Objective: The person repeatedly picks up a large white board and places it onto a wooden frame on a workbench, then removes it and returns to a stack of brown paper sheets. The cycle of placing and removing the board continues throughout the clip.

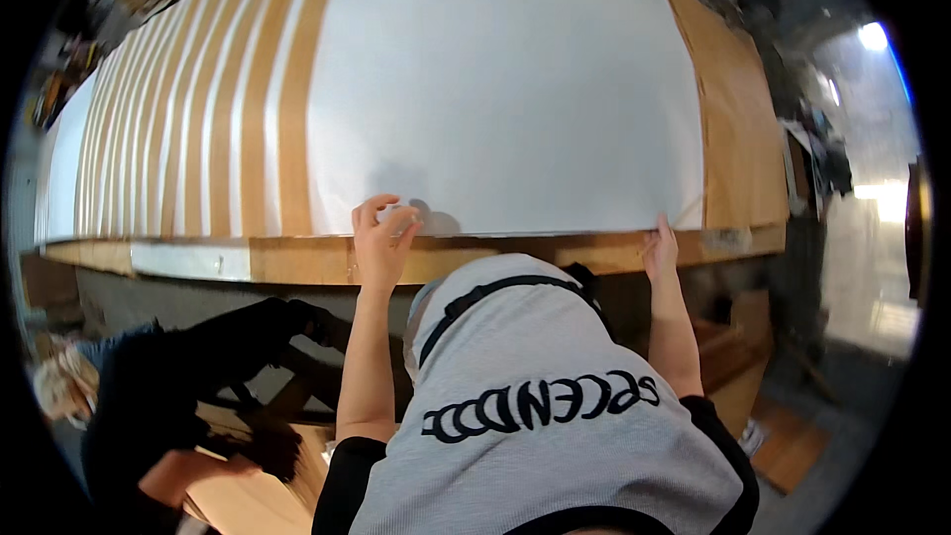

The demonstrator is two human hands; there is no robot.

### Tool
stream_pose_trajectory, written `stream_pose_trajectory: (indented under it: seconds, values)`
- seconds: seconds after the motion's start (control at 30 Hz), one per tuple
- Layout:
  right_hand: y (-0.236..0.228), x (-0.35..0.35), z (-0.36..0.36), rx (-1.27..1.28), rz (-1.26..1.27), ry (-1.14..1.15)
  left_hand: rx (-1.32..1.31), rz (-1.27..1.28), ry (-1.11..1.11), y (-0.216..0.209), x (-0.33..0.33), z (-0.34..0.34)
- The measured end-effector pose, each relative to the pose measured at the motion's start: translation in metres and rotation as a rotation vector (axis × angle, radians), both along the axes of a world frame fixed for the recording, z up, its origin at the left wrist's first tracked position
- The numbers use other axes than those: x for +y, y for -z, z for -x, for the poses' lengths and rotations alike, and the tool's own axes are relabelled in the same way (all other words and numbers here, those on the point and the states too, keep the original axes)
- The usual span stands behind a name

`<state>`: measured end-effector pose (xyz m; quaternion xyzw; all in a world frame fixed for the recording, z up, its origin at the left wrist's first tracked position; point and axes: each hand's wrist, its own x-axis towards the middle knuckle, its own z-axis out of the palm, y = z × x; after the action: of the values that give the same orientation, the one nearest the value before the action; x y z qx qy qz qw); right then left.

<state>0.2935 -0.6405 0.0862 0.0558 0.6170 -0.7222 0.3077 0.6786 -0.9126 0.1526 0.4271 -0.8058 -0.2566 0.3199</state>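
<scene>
- We count two bare hands of the wearer, one large white sheet [505,89], one brown panel [733,109] and one co-worker [178,386].
- We see the left hand [380,250] with fingers curled and a gap between thumb and forefinger, over the sheet's near edge; we make out nothing held in it.
- We see the right hand [661,250] narrow, its fingertips at the sheet's near edge, close to the right corner; we cannot tell whether it pinches the edge or only touches it.
- Our sheet lies flat beyond both hands, filling the space between them; it looks pale, smooth and plain, with a soft shadow beside the left hand.
- Left of the left hand we count at least six brown bands [260,129] alternating with white; farther ones are too thin to count.
- We find the brown panel beyond and right of the right hand, and the co-worker, in black, lower left of the left hand.
</scene>
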Motion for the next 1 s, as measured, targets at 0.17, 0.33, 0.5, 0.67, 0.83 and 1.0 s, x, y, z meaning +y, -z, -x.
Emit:
stream_pose_trajectory:
  seconds: [0.17, 0.33, 0.5, 0.67, 0.83, 1.0]
  values:
    - [-0.002, 0.007, -0.002, 0.027, 0.016, 0.025, -0.06, -0.026, 0.228, 0.012, 0.009, 0.023]
    - [0.007, 0.011, -0.004, 0.047, -0.035, 0.041, -0.079, -0.046, 0.234, 0.019, 0.011, 0.021]
    - [0.005, 0.007, -0.01, 0.023, -0.109, 0.05, -0.061, -0.087, 0.224, 0.02, 0.015, 0.023]
    - [0.021, 0.018, 0.001, 0.021, -0.114, 0.03, -0.043, -0.07, 0.231, 0.024, 0.015, 0.027]
    - [-0.016, 0.011, -0.008, -0.013, -0.123, 0.026, -0.03, -0.082, 0.221, 0.026, 0.015, 0.024]
    - [-0.013, 0.032, 0.009, 0.014, -0.175, 0.125, -0.003, -0.124, 0.214, 0.028, 0.015, 0.028]
